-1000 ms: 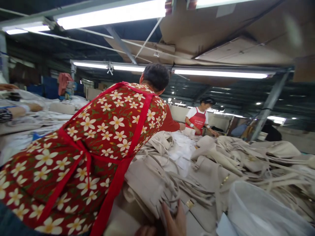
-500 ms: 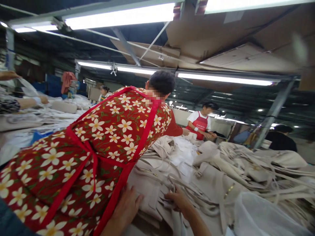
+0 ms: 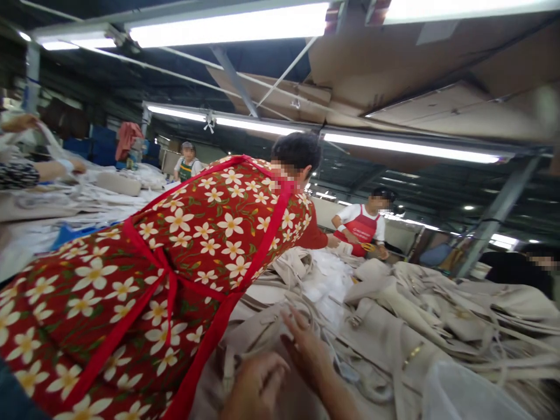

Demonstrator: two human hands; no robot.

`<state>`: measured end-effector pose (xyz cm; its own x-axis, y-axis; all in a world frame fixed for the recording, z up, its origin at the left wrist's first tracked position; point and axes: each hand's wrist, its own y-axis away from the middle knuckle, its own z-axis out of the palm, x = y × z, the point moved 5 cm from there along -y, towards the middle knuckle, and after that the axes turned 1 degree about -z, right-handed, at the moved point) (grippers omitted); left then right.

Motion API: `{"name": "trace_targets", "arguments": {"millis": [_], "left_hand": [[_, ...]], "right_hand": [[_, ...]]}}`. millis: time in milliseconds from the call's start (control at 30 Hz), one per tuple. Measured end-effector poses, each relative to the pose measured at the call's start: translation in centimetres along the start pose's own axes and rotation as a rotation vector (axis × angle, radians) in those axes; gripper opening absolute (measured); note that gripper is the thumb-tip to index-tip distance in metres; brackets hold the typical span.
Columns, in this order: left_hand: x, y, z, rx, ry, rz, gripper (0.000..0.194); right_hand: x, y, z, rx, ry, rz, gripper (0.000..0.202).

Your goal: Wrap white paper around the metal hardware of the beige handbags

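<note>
At the near edge of a heap (image 3: 437, 303), beneath and just beyond both hands, a beige bag (image 3: 254, 326): smooth, limp and creased, with narrow straps, full outline lost among similar bags. Partly hidden by the hands and, on the left, by the red apron (image 3: 209, 347) of a co-worker (image 3: 210, 227) leaning across, also covering the heap's left edge. Left hand (image 3: 259, 382) blurred, fingers loosely curled, palm hidden; cannot tell whether holding anything. Right hand (image 3: 306, 344) just beside, farther in, fingers spread, thumb apart, nothing visibly gripped; cannot tell whether touching the bag. Both forearms cut off below. Toward the near right corner, a sheer white sack (image 3: 464, 396), also cut off. Farther in, white wrapping (image 3: 330, 286), too blurred to make out singly.
</note>
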<state>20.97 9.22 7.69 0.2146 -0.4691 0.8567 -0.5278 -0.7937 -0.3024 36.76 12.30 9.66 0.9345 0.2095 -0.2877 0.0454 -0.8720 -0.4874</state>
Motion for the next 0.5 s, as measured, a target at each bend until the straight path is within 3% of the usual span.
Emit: {"name": "trace_targets", "arguments": {"millis": [67, 133, 233, 367, 500], "left_hand": [[0.0, -3.4, -2.9, 0.172, -0.160, -0.030, 0.036], [-0.6, -6.7, -4.1, 0.140, -0.413, -0.126, 0.036], [-1.6, -9.5, -3.8, 0.068, -0.551, -0.159, 0.033], [-2.6, -9.6, -2.1, 0.055, -0.615, -0.145, 0.029], [-3.2, -9.9, -1.2, 0.059, -0.610, -0.238, 0.022]], "right_hand": [[-2.3, 2.2, 2.1, -0.113, 0.130, -0.207, 0.062], [-3.8, 3.1, 3.6, -0.165, 0.239, -0.274, 0.070], [-4.6, 3.2, 4.3, -0.121, 0.318, -0.171, 0.055], [-3.9, 4.9, 4.2, -0.007, 0.265, 0.019, 0.018], [-1.9, 8.5, 4.0, 0.187, 0.368, 0.240, 0.028]]}}
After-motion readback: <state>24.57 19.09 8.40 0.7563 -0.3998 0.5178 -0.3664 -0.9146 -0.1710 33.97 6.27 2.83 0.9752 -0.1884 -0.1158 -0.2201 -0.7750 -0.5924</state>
